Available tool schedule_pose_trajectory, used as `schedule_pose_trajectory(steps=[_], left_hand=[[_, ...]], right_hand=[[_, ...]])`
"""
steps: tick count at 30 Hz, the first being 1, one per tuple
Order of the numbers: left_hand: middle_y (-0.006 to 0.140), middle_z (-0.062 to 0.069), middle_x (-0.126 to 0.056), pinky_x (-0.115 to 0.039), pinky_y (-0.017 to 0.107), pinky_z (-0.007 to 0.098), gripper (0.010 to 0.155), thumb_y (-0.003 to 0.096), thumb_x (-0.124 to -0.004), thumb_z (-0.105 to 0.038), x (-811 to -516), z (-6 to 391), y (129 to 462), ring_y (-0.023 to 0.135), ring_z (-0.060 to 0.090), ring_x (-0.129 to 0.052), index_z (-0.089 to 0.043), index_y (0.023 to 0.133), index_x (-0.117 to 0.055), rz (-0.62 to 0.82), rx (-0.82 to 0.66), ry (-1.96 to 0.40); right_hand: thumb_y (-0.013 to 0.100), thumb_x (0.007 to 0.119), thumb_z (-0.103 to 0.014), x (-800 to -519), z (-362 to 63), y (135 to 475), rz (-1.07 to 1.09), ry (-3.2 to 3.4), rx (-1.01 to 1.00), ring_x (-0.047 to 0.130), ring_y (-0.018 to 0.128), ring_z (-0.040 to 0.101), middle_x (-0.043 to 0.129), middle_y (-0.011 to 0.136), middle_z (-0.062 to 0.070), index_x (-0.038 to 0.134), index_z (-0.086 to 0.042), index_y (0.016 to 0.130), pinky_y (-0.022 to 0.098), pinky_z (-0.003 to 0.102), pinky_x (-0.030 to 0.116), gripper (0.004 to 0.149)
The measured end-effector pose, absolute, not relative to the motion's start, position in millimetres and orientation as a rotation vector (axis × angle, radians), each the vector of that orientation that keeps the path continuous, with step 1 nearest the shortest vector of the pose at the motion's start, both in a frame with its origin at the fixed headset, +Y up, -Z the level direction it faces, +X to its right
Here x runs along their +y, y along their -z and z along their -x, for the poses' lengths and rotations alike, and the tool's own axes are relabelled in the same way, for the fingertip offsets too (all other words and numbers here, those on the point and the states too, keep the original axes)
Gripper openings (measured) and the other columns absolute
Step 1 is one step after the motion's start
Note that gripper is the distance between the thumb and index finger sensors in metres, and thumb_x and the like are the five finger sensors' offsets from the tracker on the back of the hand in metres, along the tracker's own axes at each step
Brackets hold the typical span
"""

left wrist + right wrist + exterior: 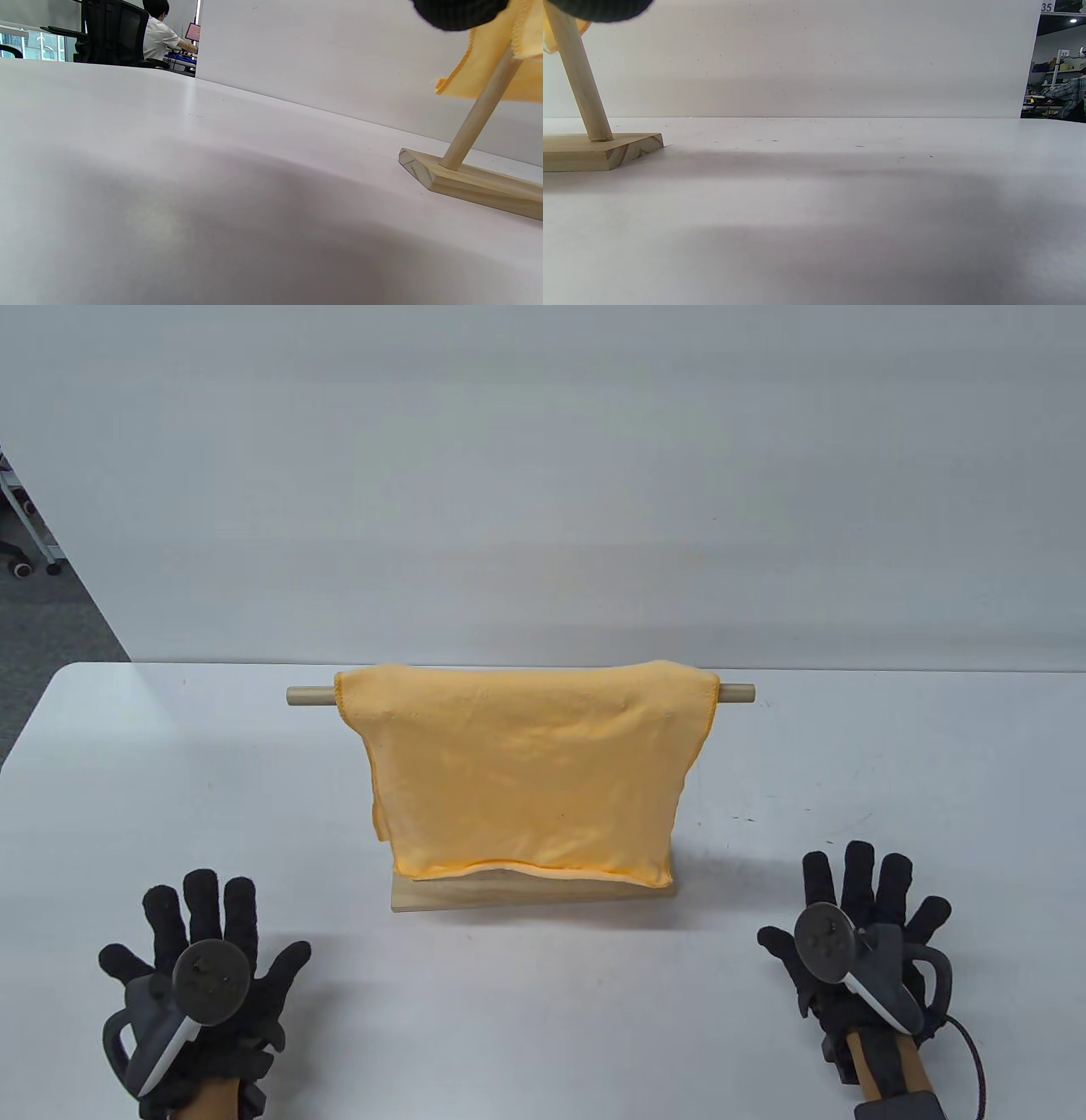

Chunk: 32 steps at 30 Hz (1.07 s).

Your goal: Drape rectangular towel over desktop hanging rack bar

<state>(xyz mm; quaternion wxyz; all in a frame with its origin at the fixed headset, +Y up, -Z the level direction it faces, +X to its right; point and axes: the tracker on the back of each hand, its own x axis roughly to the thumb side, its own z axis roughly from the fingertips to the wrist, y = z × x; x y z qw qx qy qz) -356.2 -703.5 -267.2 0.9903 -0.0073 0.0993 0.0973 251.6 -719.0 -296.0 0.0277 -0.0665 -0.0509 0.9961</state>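
Observation:
A yellow-orange towel [517, 772] hangs draped over the wooden rack bar [310, 695], covering most of it; its lower edge reaches the wooden base [441, 897]. My left hand [199, 959] lies flat and spread on the table at the front left, holding nothing. My right hand [861, 925] lies flat and spread at the front right, holding nothing. Both are well apart from the rack. The left wrist view shows the towel's edge [479, 72], an upright post [479, 114] and the base [466, 182]. The right wrist view shows a post [579, 80] and the base end [606, 152].
The white table [543, 1001] ends at a white wall behind the rack. Grey floor and chair legs [25, 551] lie past the table's left edge. A seated person [159, 36] is far off in the left wrist view.

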Motion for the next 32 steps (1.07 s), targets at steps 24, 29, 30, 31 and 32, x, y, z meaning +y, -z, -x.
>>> schedule_pose_trajectory(steps=[24, 29, 30, 31, 32], left_hand=[[0.118, -0.007, 0.016, 0.01, 0.062, 0.078, 0.09, 0.0509, -0.062, -0.077, -704.8, 356.5, 266.7, 0.112, 0.034, 0.021, -0.043, 0.113, -0.006, 0.025, 0.215, -0.207], [0.118, -0.007, 0.016, 0.009, 0.062, 0.078, 0.09, 0.0509, -0.062, -0.077, -705.2, 357.2, 267.4, 0.112, 0.034, 0.021, -0.043, 0.112, -0.006, 0.028, 0.218, -0.216], [0.118, -0.006, 0.016, 0.009, 0.062, 0.078, 0.09, 0.0509, -0.062, -0.077, -705.3, 357.2, 267.5, 0.112, 0.034, 0.021, -0.043, 0.112, -0.006, 0.029, 0.218, -0.219], [0.118, -0.006, 0.016, 0.009, 0.062, 0.078, 0.09, 0.051, -0.062, -0.077, -705.5, 357.2, 267.6, 0.112, 0.035, 0.021, -0.043, 0.112, -0.006, 0.031, 0.219, -0.221], [0.119, -0.006, 0.016, 0.009, 0.062, 0.078, 0.09, 0.0511, -0.062, -0.077, -705.5, 357.2, 267.6, 0.112, 0.035, 0.02, -0.042, 0.112, -0.005, 0.032, 0.219, -0.223]], right_hand=[[0.033, 0.057, -0.067, -718.3, -251.6, 301.2, 0.2, -3.12, -0.151, 0.008, 0.097, 0.058, 0.009, 0.111, 0.021, 0.023, -0.025, 0.102, 0.054, 0.082, 0.01, 0.088], [0.033, 0.057, -0.067, -718.7, -250.7, 301.9, 0.196, -3.127, -0.142, 0.008, 0.097, 0.058, 0.009, 0.111, 0.021, 0.023, -0.025, 0.102, 0.054, 0.082, 0.01, 0.088], [0.033, 0.057, -0.067, -718.7, -250.3, 301.9, 0.195, -3.128, -0.139, 0.008, 0.097, 0.058, 0.009, 0.111, 0.021, 0.023, -0.024, 0.102, 0.054, 0.082, 0.01, 0.088], [0.033, 0.057, -0.067, -719.3, -249.6, 302.1, 0.193, -3.131, -0.13, 0.008, 0.097, 0.058, 0.009, 0.111, 0.021, 0.023, -0.024, 0.102, 0.054, 0.082, 0.01, 0.088], [0.033, 0.057, -0.067, -719.4, -249.3, 302.1, 0.192, -3.132, -0.128, 0.008, 0.097, 0.058, 0.009, 0.111, 0.021, 0.023, -0.024, 0.102, 0.054, 0.082, 0.01, 0.088]])
